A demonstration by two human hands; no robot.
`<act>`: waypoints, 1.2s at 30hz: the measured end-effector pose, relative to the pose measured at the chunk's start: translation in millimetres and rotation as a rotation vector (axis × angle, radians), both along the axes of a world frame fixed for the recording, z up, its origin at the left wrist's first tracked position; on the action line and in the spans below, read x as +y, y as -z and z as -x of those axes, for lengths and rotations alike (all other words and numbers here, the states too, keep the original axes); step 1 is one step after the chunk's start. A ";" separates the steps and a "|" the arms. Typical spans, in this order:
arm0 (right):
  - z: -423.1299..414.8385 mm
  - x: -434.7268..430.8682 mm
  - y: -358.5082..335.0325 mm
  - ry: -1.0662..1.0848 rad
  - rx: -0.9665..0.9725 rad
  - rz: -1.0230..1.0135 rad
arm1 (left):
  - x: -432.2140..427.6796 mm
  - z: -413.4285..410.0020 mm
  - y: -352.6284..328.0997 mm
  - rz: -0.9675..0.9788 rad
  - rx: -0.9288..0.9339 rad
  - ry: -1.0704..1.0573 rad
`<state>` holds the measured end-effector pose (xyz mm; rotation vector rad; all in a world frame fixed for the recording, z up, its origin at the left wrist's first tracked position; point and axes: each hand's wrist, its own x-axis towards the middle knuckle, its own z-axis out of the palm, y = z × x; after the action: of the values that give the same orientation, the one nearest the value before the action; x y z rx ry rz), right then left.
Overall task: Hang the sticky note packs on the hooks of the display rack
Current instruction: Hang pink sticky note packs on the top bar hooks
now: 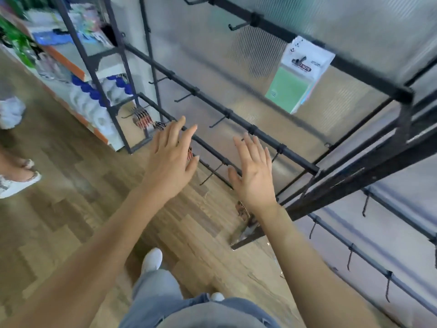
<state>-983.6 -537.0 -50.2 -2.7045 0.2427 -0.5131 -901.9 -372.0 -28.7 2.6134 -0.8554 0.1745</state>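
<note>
Both hands are out in front of the display rack point(369, 74), and neither one holds anything. The left hand point(172, 157) is flat with the back up and the fingers straight and spread, its fingertips lying across the rack's lowest black bar point(208, 145) in this view; whether they touch it, I cannot tell. The right hand point(254, 171) is open too, fingers straight and slightly fanned, with the tips just short of the middle bar point(293, 155).

The sticky note pack point(300, 76) is already hanging. It sits on a hook on the top bar, up and to the right of the right hand and well apart from both hands. It has a white header card on top with a green pad below, and pink and blue edges show at its right side. It hangs a little tilted against the ribbed translucent panel point(212, 55) behind the rack.

More hooks point(238, 26) stick out along the bars, one between the two hands down low point(210, 176). At the far left of the lowest bar hangs a cluster of small packs point(142, 117), too blurred to read. Further left, a shelf point(71, 60) holds blurred goods. Below is wooden floor point(82, 221), the person's own grey trousers point(160, 292) and white shoe point(152, 259), and another person's feet point(16, 178) at the left edge
</note>
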 end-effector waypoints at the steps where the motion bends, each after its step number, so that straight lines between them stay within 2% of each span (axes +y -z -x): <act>1: -11.6 3.9 -5.1 0.034 -0.019 0.004 | 1.3 -17.6 -5.4 0.012 -0.011 0.033; 8: -72.0 20.7 -50.1 0.281 -0.124 0.041 | -4.3 -109.7 -55.0 0.061 -0.082 0.276; 17: -102.2 8.5 -124.5 0.542 -0.213 0.213 | -45.7 -176.4 -119.3 0.223 -0.198 0.524; 21: -109.6 -7.2 -158.4 0.631 -0.187 0.275 | -70.2 -198.7 -149.6 0.287 -0.246 0.561; 30: -133.5 -60.7 -222.5 0.762 -0.143 0.367 | -118.2 -241.1 -202.9 0.302 -0.377 0.550; 36: -151.0 -99.2 -253.9 0.777 -0.227 0.425 | -148.4 -266.8 -237.5 0.368 -0.419 0.508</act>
<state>-832.6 -636.1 203.7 -2.8263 1.2657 -1.1894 -635.2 -520.4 208.7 1.9725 -1.4402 0.6780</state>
